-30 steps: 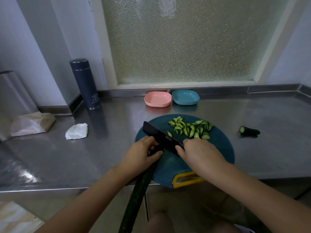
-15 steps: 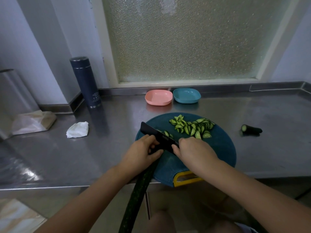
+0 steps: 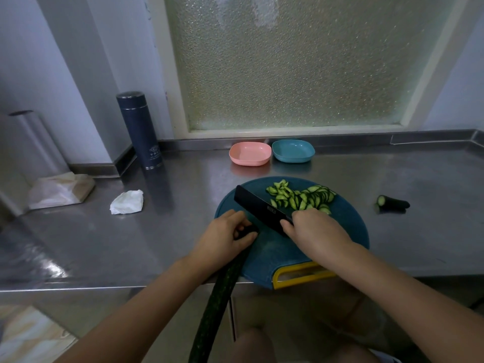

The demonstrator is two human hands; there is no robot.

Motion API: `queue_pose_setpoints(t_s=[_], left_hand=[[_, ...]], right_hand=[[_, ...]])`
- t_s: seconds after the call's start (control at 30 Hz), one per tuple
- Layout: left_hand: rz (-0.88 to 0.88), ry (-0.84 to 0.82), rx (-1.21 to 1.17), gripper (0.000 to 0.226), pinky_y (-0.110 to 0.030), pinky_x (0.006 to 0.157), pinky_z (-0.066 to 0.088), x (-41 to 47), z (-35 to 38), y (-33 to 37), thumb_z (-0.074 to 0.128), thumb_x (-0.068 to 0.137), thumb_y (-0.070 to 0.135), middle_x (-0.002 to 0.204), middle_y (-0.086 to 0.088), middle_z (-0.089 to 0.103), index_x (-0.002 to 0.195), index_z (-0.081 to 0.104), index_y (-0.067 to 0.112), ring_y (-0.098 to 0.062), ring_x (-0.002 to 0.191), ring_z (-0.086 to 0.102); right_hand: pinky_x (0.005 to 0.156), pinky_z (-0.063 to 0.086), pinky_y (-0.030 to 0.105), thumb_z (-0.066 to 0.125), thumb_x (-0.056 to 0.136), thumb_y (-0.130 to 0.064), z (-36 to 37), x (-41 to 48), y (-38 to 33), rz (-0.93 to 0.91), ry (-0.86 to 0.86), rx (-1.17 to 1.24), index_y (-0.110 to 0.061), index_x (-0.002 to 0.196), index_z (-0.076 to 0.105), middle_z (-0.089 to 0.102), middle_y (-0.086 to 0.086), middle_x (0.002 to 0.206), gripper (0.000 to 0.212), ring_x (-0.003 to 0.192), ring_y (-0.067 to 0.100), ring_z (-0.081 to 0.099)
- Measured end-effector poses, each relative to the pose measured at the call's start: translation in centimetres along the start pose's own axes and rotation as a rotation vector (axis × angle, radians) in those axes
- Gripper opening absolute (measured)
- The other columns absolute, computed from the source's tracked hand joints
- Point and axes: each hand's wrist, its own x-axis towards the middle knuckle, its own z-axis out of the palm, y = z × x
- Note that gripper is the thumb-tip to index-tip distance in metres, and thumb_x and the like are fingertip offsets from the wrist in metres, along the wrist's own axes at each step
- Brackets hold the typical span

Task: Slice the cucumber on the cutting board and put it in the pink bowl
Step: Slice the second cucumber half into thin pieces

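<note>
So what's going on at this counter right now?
A person is slicing a long cucumber on a round blue cutting board. The left hand holds the cucumber near its cut end, while the right hand grips a black knife. A pile of slices lies on the board's far side. The pink bowl behind it holds nothing yet.

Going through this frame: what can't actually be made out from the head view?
Handle of the knife: head view, covered by the right hand gripping it.
Cut end of the cucumber: head view, hidden under the left hand and the blade.
Near end of the cucumber: cut off by the bottom edge of the picture.
Print on the dark flask: too small to read.
</note>
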Motion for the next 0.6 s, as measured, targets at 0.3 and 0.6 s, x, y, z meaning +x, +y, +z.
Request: queue_pose_setpoints(t_s=[0.3,0.6], left_hand=[[0.01,0.002,-0.029,0.016,-0.008,0.063,0.038,0.1,0.1,0.1,0.064,0.085,0.028,0.089,0.01,0.05,0.095,0.057,0.018,-0.002,0.075,0.05],[0.006,0.013,-0.016,0.018,-0.009,0.064,0.039,0.1,0.1,0.0,0.064,0.085,0.029,0.09,0.006,0.053,0.096,0.058,0.015,-0.004,0.075,0.051]], right_hand=[[0.062,0.042,0.031,0.033,0.101,-0.041,-0.5,-1.4,-1.1,-0.066,0.051,0.012,-0.01,0.098,0.063,0.065,0.007,0.088,0.043,0.082,0.025,0.062],[0.062,0.039,0.031,0.03,0.102,-0.04,0.2,-1.4,-1.7,-0.098,0.088,-0.073,-0.01,0.101,0.061,0.067,0.007,0.095,0.043,0.088,0.025,0.064]])
